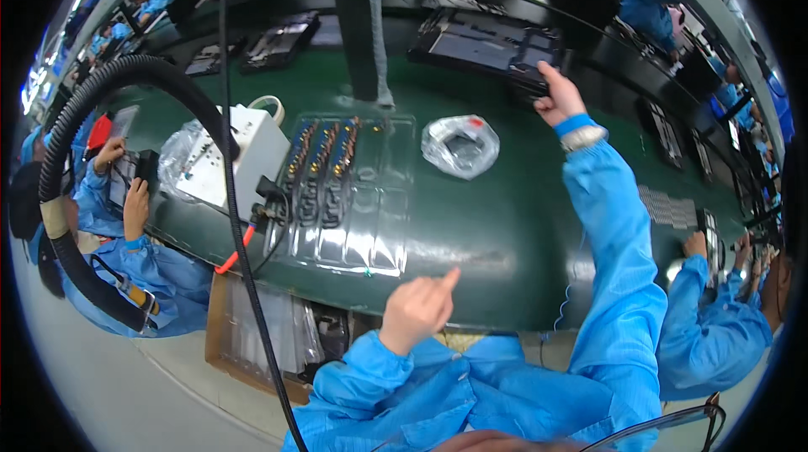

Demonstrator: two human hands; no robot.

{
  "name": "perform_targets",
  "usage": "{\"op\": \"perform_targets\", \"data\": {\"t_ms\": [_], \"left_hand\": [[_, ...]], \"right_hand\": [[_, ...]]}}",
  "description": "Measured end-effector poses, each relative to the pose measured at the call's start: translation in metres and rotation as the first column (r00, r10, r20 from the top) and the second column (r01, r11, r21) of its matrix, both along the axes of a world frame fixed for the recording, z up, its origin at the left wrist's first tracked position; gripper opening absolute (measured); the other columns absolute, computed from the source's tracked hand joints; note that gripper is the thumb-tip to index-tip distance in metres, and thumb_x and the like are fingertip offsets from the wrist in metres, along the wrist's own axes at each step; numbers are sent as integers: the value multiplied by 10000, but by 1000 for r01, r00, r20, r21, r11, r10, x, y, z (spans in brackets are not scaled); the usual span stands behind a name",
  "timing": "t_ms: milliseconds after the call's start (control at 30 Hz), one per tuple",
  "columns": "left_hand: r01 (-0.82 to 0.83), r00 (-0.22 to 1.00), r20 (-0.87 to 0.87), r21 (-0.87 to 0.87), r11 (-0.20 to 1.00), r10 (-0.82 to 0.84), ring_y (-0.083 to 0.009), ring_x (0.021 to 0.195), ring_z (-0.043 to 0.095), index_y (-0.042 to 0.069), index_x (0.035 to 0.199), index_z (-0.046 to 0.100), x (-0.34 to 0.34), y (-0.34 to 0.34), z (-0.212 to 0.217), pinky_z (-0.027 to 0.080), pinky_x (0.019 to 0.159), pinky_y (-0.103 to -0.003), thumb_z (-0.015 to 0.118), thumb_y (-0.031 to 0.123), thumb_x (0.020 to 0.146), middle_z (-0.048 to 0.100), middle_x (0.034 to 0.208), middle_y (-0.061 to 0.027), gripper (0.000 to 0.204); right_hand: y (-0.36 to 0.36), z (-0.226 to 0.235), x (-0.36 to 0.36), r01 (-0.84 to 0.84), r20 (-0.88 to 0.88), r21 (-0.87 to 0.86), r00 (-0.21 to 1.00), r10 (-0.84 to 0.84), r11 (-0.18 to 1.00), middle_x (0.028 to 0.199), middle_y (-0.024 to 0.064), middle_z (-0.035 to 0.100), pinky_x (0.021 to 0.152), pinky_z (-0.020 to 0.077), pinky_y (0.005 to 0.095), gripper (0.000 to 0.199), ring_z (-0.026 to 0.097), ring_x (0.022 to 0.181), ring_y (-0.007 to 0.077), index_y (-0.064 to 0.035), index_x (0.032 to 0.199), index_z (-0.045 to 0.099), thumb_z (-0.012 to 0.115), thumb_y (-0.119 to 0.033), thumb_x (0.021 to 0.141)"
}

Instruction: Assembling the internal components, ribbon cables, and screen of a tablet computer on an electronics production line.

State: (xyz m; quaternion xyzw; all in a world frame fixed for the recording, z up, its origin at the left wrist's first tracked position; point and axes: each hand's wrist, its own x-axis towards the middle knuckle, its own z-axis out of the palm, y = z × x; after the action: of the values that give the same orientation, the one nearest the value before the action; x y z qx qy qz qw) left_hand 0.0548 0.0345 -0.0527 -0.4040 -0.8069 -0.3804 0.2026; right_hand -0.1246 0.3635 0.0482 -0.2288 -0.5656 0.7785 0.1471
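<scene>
My right hand (560, 98), arm stretched far out, grips the near right corner of a flat black rectangular device housing (488, 44) at the back of the bench. Its thumb lies on top, and the fingers are partly hidden. Closer to me, my left hand (418, 309) hovers at the bench's front edge, holding nothing. Its index finger points out while the others curl in. Left of centre lies a clear plastic tray (383, 233), with rows of small dark parts with copper-coloured pieces (324, 166) in its left compartments. A clear-wrapped ring-shaped bundle (459, 146) sits between tray and right arm.
A white box (252, 153) with cables stands left of the tray. A black corrugated hose (126, 65) arches over the left side, and a dark post (353, 23) rises behind. Below the bench is a cardboard box (220, 326). Co-workers sit left and right.
</scene>
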Motion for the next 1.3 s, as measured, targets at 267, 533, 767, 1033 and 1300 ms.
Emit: {"op": "perform_targets", "data": {"t_ms": [267,533,767,1033,1300], "left_hand": [[91,996,-2,-25,996,-91,-166,685,586,1,1016,598,-1,-5,8,485,600,-264,590,26,622,600,786,-52,394],[103,992,74,-4,995,-102,-184,720,630,11,913,638,-6,7,15,508,607,-250,568,-9,597,639,828,-67,324],[72,997,30,-44,996,-71,-183,782,614,7,979,607,-3,-1,6,505,667,-265,582,31,632,628,905,-73,349],[35,999,7,-63,997,-34,-178,728,621,18,936,625,-2,2,5,504,625,-257,581,25,627,637,850,-67,312],[68,996,60,-75,995,-64,-188,709,625,17,905,634,-3,5,10,508,617,-260,570,9,598,642,845,-73,313]], "right_hand": [[-43,-80,-147,-105,199,-285,966,166,953,568,-42,415,389,233,207,234,234,396,85,-184,712,467,667,-296,763],[-5,-81,-161,-293,162,342,954,252,893,554,-13,350,427,378,252,218,321,412,80,-95,776,493,651,-245,767],[50,-24,-47,-409,386,896,909,155,170,974,168,575,799,456,382,417,567,892,342,-61,1110,548,618,-255,748],[110,-57,22,-359,399,866,916,47,-348,1190,122,467,782,475,373,607,556,942,340,-167,1277,385,633,-339,751],[117,-67,-31,-157,270,603,963,15,-782,953,83,516,534,462,337,525,580,599,253,-62,1161,438,658,-191,702]]}}
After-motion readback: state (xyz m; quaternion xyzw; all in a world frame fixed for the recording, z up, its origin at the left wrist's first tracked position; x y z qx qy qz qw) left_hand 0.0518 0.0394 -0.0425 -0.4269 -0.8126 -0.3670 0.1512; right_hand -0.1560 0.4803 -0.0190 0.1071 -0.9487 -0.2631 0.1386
